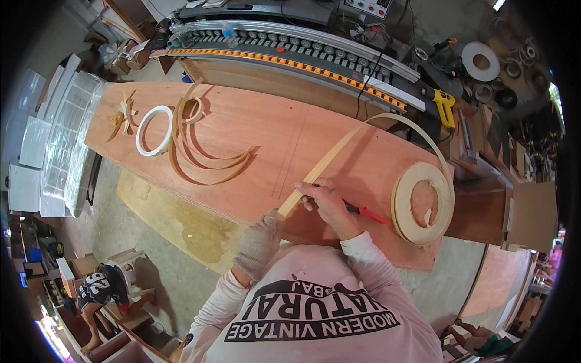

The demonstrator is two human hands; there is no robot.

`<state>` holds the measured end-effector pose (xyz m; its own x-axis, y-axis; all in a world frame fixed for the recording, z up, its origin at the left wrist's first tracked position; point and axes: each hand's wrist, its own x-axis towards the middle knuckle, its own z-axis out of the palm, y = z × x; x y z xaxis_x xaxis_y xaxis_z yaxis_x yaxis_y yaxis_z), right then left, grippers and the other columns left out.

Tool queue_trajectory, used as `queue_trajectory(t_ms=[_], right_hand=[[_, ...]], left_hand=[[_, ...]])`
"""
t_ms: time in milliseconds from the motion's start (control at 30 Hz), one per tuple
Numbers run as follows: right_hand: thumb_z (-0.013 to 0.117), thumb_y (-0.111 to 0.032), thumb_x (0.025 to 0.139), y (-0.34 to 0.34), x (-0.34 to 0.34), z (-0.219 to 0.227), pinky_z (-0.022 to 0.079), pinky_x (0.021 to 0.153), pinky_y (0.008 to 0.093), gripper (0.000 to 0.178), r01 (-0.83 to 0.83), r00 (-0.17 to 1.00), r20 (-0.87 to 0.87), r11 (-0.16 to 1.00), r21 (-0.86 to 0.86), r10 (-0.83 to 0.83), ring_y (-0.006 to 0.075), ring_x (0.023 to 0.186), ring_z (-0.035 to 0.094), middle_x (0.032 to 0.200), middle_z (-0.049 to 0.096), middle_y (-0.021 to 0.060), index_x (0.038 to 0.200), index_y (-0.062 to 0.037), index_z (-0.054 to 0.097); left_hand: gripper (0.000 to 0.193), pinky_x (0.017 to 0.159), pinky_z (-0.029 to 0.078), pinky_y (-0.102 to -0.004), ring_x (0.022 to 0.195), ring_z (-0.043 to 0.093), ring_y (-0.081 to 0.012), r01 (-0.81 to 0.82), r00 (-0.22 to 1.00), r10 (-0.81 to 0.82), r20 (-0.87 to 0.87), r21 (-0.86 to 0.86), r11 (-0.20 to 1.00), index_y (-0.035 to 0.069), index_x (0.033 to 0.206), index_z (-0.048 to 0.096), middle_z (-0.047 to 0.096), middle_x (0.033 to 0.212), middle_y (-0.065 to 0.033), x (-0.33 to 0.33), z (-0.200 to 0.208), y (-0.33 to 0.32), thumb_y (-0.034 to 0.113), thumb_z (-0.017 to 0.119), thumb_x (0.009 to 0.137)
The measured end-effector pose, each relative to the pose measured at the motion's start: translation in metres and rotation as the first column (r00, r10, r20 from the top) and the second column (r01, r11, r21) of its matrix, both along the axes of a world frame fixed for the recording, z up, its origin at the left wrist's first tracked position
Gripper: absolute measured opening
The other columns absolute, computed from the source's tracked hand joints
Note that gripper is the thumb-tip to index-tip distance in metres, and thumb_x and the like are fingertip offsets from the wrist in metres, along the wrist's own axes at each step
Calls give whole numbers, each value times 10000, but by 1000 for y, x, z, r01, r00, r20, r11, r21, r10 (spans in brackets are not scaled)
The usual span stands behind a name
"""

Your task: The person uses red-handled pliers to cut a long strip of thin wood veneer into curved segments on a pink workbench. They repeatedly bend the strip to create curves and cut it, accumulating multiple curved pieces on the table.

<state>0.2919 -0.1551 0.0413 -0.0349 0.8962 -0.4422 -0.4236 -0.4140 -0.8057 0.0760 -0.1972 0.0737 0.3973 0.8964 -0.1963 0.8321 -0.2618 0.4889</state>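
Note:
My left hand (259,241), in a grey knitted glove, is closed at the near end of a pale wood-coloured edge-banding strip (327,160). My bare right hand (328,204) pinches the strip a little farther along. From there the strip rises to the right, arches over and runs down to its flat roll (403,221), which lies at the right end of a reddish plywood board (242,130). A tool with a red and black handle (368,213) sticks out beside my right hand. Its other end is hidden, and I cannot tell whether the hand holds it.
On the board's left lie a white tape roll (140,136), loose curved strips (209,175) and offcuts (125,115). Behind stands a machine with an orange-and-black roller track (290,62). A yellow heat gun (445,107) is at back right. Another person (100,290) works at lower left.

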Motion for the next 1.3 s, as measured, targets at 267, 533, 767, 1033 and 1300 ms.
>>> queue_trajectory(t_ms=[267, 533, 767, 1033, 1300], right_hand=[[794, -188, 896, 2, 4, -1, 321, 478, 231, 221, 11, 998, 61, 1000, -23, -9, 61, 557, 464, 651, 541, -24, 796, -21, 689], [778, -217, 923, -6, -4, 1, 315, 497, 225, 211, -19, 993, 113, 1000, 8, 18, 49, 579, 451, 660, 543, -43, 833, -32, 730], [754, -302, 952, -20, 1, 13, 400, 568, 224, 262, -123, 955, 270, 992, -14, 122, 52, 626, 508, 721, 613, -33, 927, -41, 759], [803, -372, 851, -65, 52, 24, 474, 992, 382, 675, -261, 606, 789, 962, 78, 100, 286, 1177, 589, 1268, 618, 222, 1339, 44, 593], [884, -543, 646, -141, 81, 31, 157, 1145, 751, 1284, -430, -95, 904, 802, -415, 417, 620, 1477, 87, 1643, 108, 345, 1616, -11, 232]], left_hand=[[478, 705, 559, -450, 839, 731, -338, 37, 999, -36, 34, -46, 998, -14, 1386, 530, 717, 1010, -168, -3, -8, 5, 267, 613, 1009], [427, 714, 533, -341, 762, 669, -218, 7, 816, 273, 510, -480, 877, -39, 1260, 614, 690, 875, -111, 13, 2, 26, 331, 595, 1047], [342, 501, 422, -260, 532, 522, -90, 50, 726, 562, 395, -846, 530, 10, 992, 700, 590, 657, -5, 35, 30, 58, 327, 592, 1062], [252, 447, 368, -252, 483, 474, -78, 31, 765, 526, 371, -837, 546, 19, 943, 746, 537, 599, 8, 26, 16, 70, 241, 648, 1014], [259, 451, 369, -245, 482, 451, -76, 119, 779, 434, 451, -787, 605, 9, 967, 736, 533, 610, 10, 13, -15, 94, 233, 622, 1028]])
